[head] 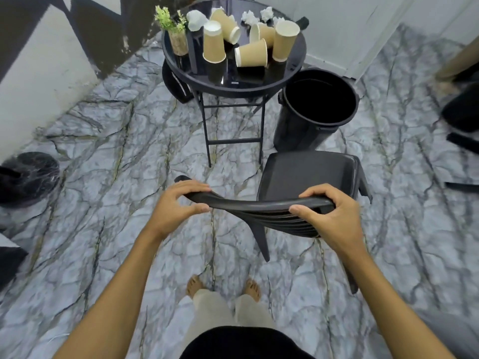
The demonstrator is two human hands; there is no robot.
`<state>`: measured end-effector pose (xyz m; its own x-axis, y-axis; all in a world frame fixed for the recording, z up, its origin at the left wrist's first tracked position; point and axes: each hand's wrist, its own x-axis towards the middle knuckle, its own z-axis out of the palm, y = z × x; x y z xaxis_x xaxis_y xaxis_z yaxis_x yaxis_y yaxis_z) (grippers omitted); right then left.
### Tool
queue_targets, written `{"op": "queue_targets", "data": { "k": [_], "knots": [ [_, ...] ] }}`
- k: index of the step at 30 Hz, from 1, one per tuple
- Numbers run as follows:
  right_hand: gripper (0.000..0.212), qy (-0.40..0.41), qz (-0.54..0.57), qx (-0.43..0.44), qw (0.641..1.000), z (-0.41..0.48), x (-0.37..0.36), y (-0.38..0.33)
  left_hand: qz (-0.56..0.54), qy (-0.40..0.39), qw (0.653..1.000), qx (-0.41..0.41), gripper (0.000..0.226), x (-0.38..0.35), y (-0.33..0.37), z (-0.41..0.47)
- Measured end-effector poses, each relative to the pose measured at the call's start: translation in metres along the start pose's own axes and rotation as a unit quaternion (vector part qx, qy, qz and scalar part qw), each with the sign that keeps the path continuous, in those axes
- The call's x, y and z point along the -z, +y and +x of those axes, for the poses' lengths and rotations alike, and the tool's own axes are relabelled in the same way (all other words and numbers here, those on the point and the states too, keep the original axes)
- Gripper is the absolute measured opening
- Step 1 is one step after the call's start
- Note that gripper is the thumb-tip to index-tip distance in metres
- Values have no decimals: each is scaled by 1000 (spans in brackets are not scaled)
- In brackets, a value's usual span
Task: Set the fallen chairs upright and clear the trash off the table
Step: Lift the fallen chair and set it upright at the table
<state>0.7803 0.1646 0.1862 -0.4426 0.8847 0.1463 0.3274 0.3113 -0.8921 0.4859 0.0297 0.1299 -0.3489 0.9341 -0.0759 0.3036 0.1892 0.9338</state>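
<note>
A black chair (pixel 305 177) stands on the marble floor (pixel 103 151), its top rail gripped by both hands: the left hand (pixel 176 206) curls around the left end, the right hand (pixel 329 213) around the right end. Just beyond it stands a round tabletop (pixel 178 71) strewn with paper cups (pixel 251 57) and crumpled paper (pixel 248 18), beside a small plant (pixel 172 24). An open black bin (pixel 311 125) sits right of the table.

Black chair (pixel 305 177), black bin (pixel 298 125), tan cups (pixel 213 45), grey-veined marble floor (pixel 129 255).
</note>
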Motion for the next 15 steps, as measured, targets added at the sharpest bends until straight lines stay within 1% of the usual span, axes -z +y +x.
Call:
{"op": "queue_targets", "data": {
  "k": [3, 5, 7, 10, 13, 15],
  "knots": [
    [26, 13, -7, -19, 1000, -6, 11, 6, 30, -53, 998, 19, 54, 6, -14, 14],
    [26, 19, 5, -32, 999, -7, 16, 7, 42, -65, 997, 18, 56, 5, -21, 18],
    [27, 27, 30, -44, 998, -5, 19, 9, 27, -35, 999, -4, 55, -2, -22, 20],
    [29, 57, 69, -44, 995, -2, 21, 12, -20, 18, 998, -60, 61, -18, -17, 24],
    [31, 90, 93, -47, 990, 3, 31, 17, -34, 38, 994, -94, 60, -31, -5, 36],
    [30, 106, 109, -44, 987, 7, 42, 19, -32, 45, 993, -106, 65, -39, 6, 43]
  ]
}}
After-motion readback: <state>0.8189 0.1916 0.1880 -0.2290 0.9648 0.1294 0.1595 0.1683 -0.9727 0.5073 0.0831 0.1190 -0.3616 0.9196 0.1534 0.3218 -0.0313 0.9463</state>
